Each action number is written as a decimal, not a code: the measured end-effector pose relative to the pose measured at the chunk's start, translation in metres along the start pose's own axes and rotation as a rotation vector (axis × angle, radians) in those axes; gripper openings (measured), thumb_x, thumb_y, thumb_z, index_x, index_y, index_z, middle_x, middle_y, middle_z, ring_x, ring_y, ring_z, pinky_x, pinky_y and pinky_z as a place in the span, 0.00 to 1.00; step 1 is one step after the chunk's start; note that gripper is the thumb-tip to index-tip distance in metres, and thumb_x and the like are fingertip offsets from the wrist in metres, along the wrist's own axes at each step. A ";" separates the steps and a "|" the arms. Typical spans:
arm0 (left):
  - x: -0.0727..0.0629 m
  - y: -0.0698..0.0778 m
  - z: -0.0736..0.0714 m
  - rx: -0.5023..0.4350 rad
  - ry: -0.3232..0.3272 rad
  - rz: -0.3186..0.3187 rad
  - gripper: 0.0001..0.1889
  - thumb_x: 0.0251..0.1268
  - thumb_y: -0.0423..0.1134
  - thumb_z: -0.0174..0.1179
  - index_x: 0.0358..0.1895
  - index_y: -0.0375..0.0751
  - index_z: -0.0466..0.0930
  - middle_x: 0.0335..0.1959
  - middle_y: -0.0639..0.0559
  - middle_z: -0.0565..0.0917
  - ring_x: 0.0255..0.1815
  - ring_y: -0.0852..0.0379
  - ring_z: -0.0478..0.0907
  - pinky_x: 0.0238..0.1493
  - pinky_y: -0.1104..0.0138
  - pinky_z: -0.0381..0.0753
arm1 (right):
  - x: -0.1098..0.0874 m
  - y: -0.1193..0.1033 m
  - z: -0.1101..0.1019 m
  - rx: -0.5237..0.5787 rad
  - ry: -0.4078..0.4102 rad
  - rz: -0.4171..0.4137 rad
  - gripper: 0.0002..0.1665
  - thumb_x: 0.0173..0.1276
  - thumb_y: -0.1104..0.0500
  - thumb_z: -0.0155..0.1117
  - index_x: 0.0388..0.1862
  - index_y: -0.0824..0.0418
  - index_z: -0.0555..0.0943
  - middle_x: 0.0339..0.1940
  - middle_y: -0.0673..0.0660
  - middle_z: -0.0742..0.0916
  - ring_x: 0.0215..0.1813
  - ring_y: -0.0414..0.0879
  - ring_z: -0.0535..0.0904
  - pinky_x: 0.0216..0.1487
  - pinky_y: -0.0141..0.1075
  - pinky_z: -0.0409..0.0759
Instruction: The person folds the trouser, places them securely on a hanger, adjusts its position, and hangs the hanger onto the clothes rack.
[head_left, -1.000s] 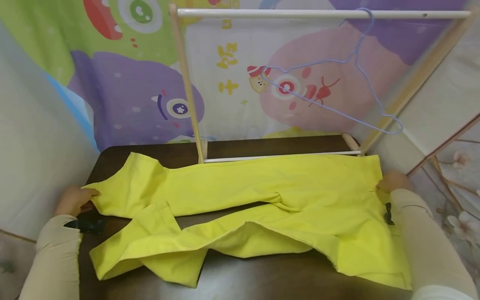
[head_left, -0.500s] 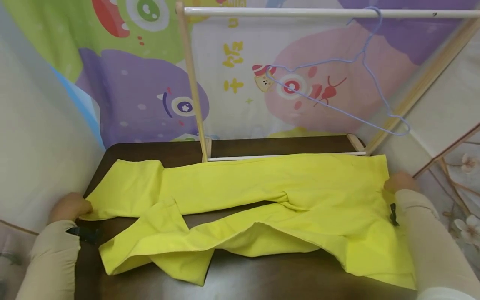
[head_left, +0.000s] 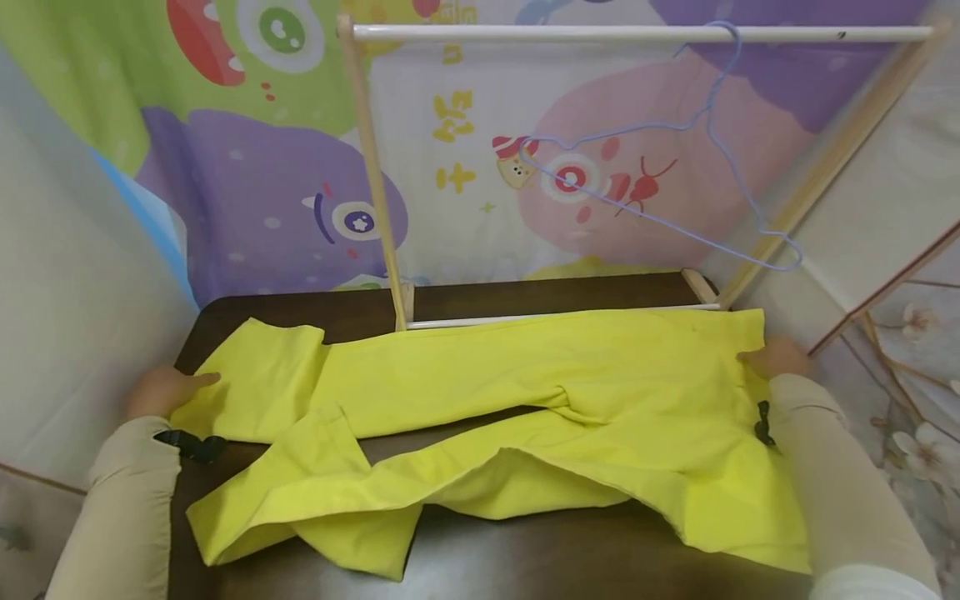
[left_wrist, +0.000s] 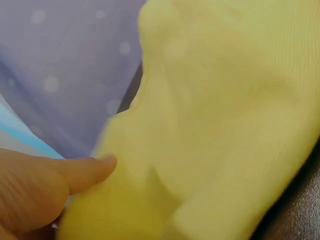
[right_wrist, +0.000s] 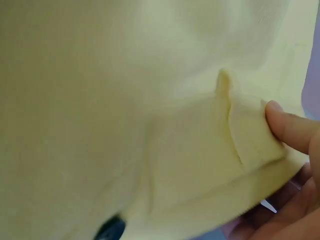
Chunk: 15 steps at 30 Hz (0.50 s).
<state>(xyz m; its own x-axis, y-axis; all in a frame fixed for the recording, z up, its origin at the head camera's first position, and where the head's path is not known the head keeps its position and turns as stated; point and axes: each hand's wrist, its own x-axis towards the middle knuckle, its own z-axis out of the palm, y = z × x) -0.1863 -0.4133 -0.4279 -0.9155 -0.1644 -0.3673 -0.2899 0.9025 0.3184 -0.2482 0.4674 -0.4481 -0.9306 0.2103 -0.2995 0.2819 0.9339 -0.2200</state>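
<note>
Yellow pants [head_left: 525, 367] lie spread sideways across the dark table, legs to the left and waist to the right. My left hand [head_left: 161, 393] holds the end of the far leg, its thumb stretched over the cloth and the other fingers hidden beneath. That thumb lies near the hem in the left wrist view, on somewhat blurred cloth [left_wrist: 215, 100]. At the waist end, my right hand [head_left: 780, 358] grips the edge, thumb on top and fingers underneath. A pocket-like flap [right_wrist: 255, 130] shows beside the right thumb. The near leg [head_left: 337, 492] is twisted and folded over itself.
Behind the pants stands a wooden rack with a white top rail [head_left: 600, 34] and a low white bar [head_left: 480, 320]. A light blue hanger [head_left: 645, 218] hangs from the rail. A cartoon-print curtain [head_left: 277, 192] covers the back, and pale walls flank the table [head_left: 495, 558].
My left hand drew the far leg's end outward, then came back slightly to the right, its thumb now stretched over the cloth. My right hand keeps its grip. The head view shifted a little.
</note>
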 end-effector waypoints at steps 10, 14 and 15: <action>-0.004 -0.003 0.004 -0.002 0.180 -0.062 0.14 0.55 0.35 0.48 0.17 0.30 0.72 0.18 0.39 0.73 0.20 0.46 0.68 0.18 0.60 0.69 | 0.006 0.006 -0.005 -0.093 0.064 -0.068 0.30 0.67 0.53 0.54 0.47 0.84 0.74 0.46 0.82 0.80 0.45 0.76 0.77 0.44 0.62 0.77; -0.010 -0.007 0.001 0.008 0.199 -0.065 0.14 0.54 0.35 0.46 0.12 0.39 0.67 0.15 0.45 0.70 0.18 0.49 0.67 0.17 0.62 0.68 | 0.000 0.005 -0.015 -0.108 0.097 -0.059 0.27 0.68 0.54 0.54 0.45 0.82 0.76 0.43 0.81 0.81 0.43 0.76 0.77 0.39 0.60 0.79; -0.012 -0.008 0.000 0.014 0.195 -0.063 0.14 0.54 0.36 0.45 0.12 0.40 0.66 0.15 0.45 0.71 0.19 0.49 0.67 0.17 0.61 0.68 | -0.003 0.004 -0.018 -0.105 0.115 -0.065 0.26 0.68 0.54 0.54 0.43 0.82 0.77 0.40 0.81 0.81 0.41 0.75 0.78 0.35 0.58 0.79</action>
<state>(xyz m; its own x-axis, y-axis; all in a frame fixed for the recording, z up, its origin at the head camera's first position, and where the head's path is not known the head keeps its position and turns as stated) -0.1730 -0.4184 -0.4259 -0.9329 -0.2933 -0.2090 -0.3453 0.8932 0.2880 -0.2482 0.4757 -0.4316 -0.9683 0.1745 -0.1785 0.1999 0.9704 -0.1356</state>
